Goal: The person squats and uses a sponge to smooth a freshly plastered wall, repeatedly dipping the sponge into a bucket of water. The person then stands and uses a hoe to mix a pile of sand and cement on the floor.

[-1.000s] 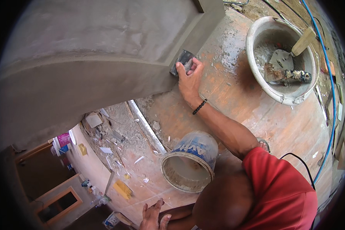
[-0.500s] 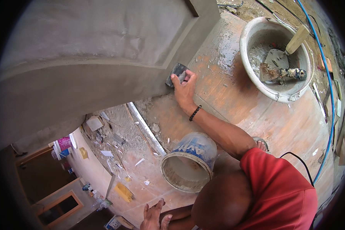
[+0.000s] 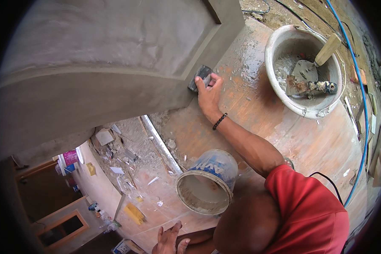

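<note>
My right hand (image 3: 209,95), wearing a dark beaded bracelet, pinches a dark flat rectangular block (image 3: 200,78) between thumb and fingers. The block rests against the border of a grey plastered wall (image 3: 135,91), close to its lower corner. At the bottom of the picture my left hand (image 3: 170,238) hangs in the air with fingers apart and nothing in it. A dark rounded shape (image 3: 247,224), too blurred to name, hides part of the left forearm. Between the hands, a tilted bucket (image 3: 218,165) holds cloudy liquid.
A white tub (image 3: 273,70) at upper right holds grey mortar, a wooden-handled trowel (image 3: 328,50) and a rusty-bladed tool (image 3: 298,86). A blue hose (image 3: 362,97) runs down the right. Rubble and a pale metal strip (image 3: 161,142) lie below the wall; a yellow sponge (image 3: 134,213) is nearer.
My right hand has slid the block a little up and right along the wall's border. The left hand stays nearly where it was; the view has shifted slightly.
</note>
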Demonstrator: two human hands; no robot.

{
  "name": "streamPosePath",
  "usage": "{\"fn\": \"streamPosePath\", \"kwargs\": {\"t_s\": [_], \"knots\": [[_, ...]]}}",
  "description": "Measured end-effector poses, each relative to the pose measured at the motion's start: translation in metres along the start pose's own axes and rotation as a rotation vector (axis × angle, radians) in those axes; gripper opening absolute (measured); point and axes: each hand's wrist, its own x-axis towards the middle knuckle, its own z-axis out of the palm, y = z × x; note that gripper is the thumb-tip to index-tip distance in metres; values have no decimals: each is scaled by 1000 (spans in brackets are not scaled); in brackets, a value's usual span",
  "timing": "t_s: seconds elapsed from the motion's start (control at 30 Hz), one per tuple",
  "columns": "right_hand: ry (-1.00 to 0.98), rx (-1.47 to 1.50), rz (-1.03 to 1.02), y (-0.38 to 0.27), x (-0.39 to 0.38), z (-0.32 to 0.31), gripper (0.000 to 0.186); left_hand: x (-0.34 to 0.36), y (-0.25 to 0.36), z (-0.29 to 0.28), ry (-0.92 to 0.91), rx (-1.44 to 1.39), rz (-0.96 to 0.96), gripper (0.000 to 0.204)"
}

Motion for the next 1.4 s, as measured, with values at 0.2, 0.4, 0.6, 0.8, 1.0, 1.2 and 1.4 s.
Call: {"fn": "streamPosePath", "kwargs": {"t_s": [0.2, 0.4, 0.6, 0.8, 1.0, 1.2, 1.4], "knots": [[-3, 143, -12, -43, 41, -30, 67, 4, 3, -8, -1, 28, 21, 46], [84, 193, -148, -105, 89, -17, 67, -3, -5, 0, 5, 13, -19, 45], [-90, -36, 119, -5, -2, -15, 66, 5, 7, -9, 30, 47, 68, 44], [2, 167, -62, -78, 34, -12, 67, 2, 6, -13, 6, 45, 22, 47], [-145, -16, 125, -4, -1, -26, 68, 1, -2, -7, 32, 72, 56, 50], [-268, -421, -485, -99, 20, -83, 59, -10, -6, -1, 81, 331, 27, 51], [-381, -801, -797, -136, 16, -76, 62, -9, -21, 2, 138, 258, 79, 49]]}}
